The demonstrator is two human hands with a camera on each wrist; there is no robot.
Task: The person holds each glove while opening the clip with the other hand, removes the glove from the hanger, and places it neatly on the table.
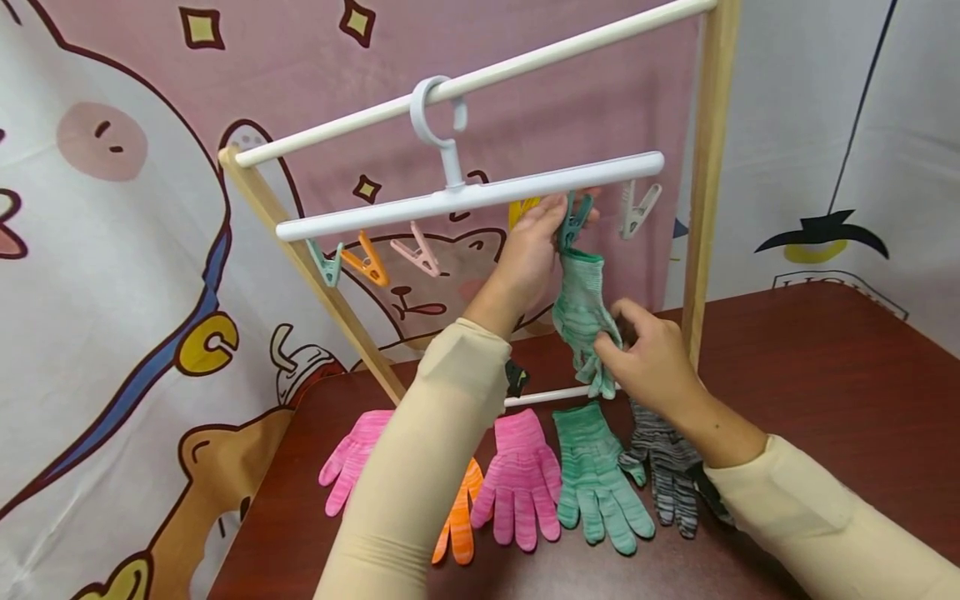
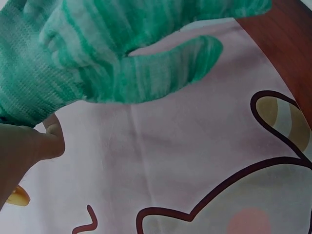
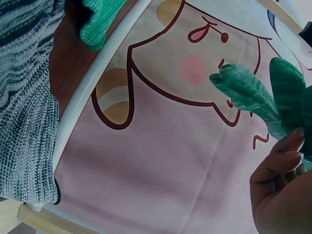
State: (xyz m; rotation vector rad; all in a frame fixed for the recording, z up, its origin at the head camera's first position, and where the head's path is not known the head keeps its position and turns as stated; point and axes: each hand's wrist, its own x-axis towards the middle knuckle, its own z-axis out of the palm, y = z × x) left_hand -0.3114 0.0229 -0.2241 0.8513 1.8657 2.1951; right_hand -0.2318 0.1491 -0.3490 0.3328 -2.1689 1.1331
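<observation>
A green striped knit glove (image 1: 581, 296) hangs cuff-up below the white hanger (image 1: 375, 214), its cuff at a dark teal clothes peg (image 1: 573, 223). My left hand (image 1: 525, 254) pinches that peg, some fingers hidden behind it. Lower down, my right hand (image 1: 660, 358) pinches the same glove near its fingers, thumb against the fabric. In the left wrist view the glove (image 2: 97, 53) spreads across the top beside part of the left hand (image 2: 29, 144). The right wrist view shows curled fingers of the right hand (image 3: 285, 190) on the glove (image 3: 287, 97).
The hanger hooks over the white rod of a wooden rack (image 1: 708, 183). Other pegs hang there: green (image 1: 327, 265), orange (image 1: 367, 262), pink (image 1: 417, 252), yellow (image 1: 519, 210), white (image 1: 637, 212). Pink (image 1: 519, 479), orange (image 1: 461, 521), green (image 1: 596, 475) and grey (image 1: 667, 462) gloves lie on the table (image 1: 825, 392).
</observation>
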